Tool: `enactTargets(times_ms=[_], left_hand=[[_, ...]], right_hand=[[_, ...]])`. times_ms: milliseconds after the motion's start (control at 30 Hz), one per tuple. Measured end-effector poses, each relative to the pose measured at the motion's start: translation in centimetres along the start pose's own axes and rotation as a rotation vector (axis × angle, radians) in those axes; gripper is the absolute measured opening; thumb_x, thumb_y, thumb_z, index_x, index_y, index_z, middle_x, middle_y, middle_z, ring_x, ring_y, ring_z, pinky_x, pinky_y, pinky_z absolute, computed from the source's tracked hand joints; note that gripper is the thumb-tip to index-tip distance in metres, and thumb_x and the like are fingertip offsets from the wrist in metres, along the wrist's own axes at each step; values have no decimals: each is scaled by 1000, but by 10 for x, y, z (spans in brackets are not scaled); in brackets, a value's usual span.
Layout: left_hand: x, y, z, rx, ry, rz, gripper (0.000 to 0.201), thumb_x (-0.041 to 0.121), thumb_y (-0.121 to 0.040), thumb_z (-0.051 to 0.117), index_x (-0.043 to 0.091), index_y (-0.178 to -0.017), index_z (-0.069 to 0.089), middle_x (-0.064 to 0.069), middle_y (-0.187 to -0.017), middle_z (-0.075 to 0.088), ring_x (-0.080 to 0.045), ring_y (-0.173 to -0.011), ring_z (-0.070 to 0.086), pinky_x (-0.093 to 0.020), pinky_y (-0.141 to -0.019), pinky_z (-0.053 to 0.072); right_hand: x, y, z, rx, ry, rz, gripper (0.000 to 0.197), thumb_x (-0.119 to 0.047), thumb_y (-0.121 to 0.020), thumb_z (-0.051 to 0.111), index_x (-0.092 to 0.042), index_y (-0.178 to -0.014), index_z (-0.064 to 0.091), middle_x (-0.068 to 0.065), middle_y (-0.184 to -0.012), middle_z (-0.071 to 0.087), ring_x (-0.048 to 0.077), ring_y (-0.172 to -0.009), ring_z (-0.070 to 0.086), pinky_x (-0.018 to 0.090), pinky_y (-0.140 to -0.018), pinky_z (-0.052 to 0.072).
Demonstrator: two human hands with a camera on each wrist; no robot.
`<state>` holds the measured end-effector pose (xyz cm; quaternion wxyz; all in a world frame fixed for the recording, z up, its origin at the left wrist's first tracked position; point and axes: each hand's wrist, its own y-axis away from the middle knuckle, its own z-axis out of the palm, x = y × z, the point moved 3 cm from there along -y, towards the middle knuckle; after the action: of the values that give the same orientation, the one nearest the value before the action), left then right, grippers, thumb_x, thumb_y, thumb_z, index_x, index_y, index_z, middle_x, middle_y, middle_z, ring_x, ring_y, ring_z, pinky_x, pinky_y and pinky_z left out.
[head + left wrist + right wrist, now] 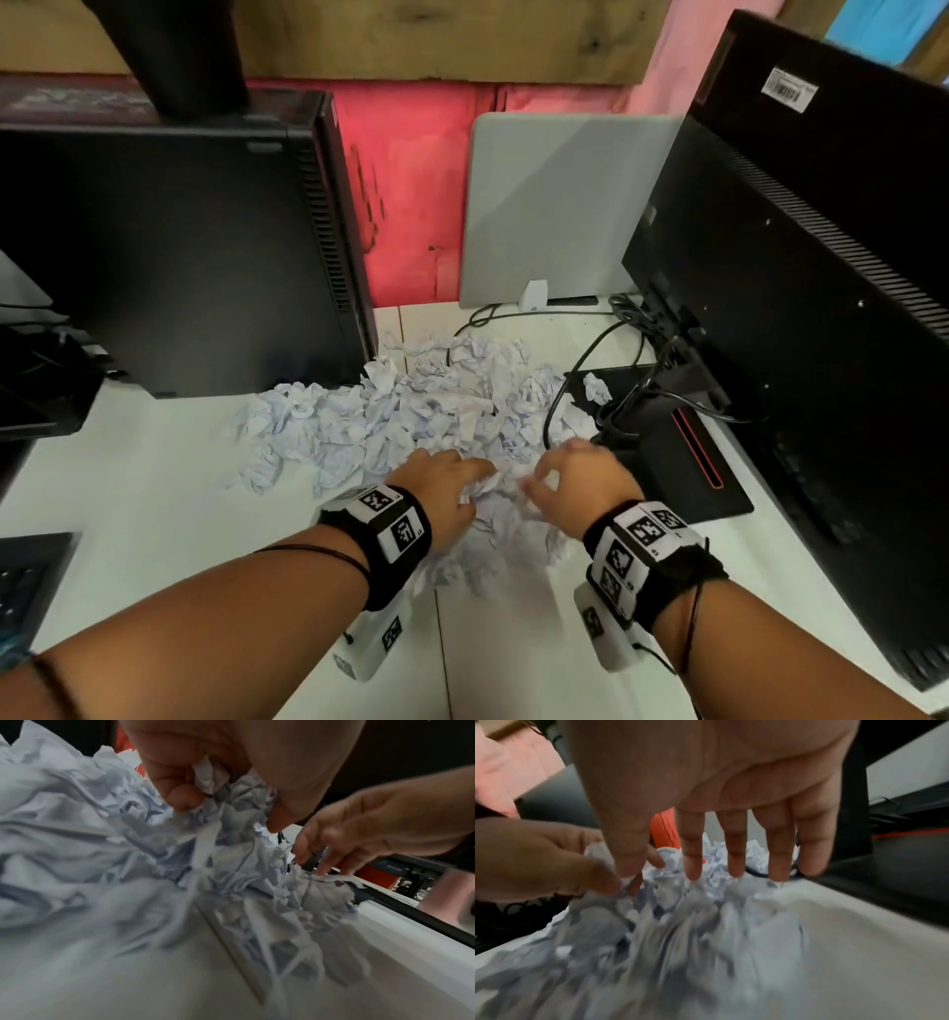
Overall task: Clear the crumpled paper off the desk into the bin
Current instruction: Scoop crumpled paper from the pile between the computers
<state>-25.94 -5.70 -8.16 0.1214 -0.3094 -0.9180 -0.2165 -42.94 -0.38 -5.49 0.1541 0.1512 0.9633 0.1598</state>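
A heap of crumpled white paper lies on the white desk between two black computers. Both hands are at its near edge, close together. My left hand has thumb and fingers curled round a wad of the paper, as the left wrist view shows. My right hand points its straight, spread fingers down into the paper, holding nothing. No bin is in view.
A black computer case stands at the left, and the back of a black monitor at the right. Black cables run through the paper to a flat black box. A grey divider stands behind. A keyboard sits lower left.
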Motion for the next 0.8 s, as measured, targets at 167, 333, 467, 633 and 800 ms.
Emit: enactTargets(times_ms=[167,333,467,633,800], left_hand=[[-11,-11,2,-40,-47,-54,49,36,-93,44,37,-141,31,-3,-132,45,-28,-118,41,-36,-100,36],[-25,-11,3,-67,-73,-84,47,37,-95,43,37,-140,33,-1,-136,41,-27,-118,42,-34,-101,33],[-30,-12,5,-77,-14,-128,46,39,-94,43,40,-140,33,-1,-138,41,-30,-121,41,-37,-104,34],[-33,-13,5,-83,6,-128,46,38,-94,42,41,-140,32,1,-138,41,-31,-121,40,-36,-105,32],[-31,-11,-1,-91,14,-125,46,33,-95,41,39,-140,32,2,-139,39,-29,-124,37,-34,-105,29]], right_hand=[[10,-44,-21,80,25,112,37,-17,-92,48,-7,-127,49,9,-139,31,28,-121,47,35,-99,42],[6,-78,-13,-26,210,180,42,-19,-98,34,-11,-139,41,15,-146,33,33,-137,24,47,-116,14],[12,-105,-2,11,204,269,60,-30,-88,41,-9,-143,34,17,-148,29,32,-137,24,43,-117,15],[7,-109,-7,14,142,430,71,-34,-91,48,-28,-150,9,11,-156,0,42,-139,14,48,-113,23],[7,-120,-7,-99,198,434,92,-36,-89,53,-24,-149,-14,23,-155,-14,47,-142,0,57,-113,16]])
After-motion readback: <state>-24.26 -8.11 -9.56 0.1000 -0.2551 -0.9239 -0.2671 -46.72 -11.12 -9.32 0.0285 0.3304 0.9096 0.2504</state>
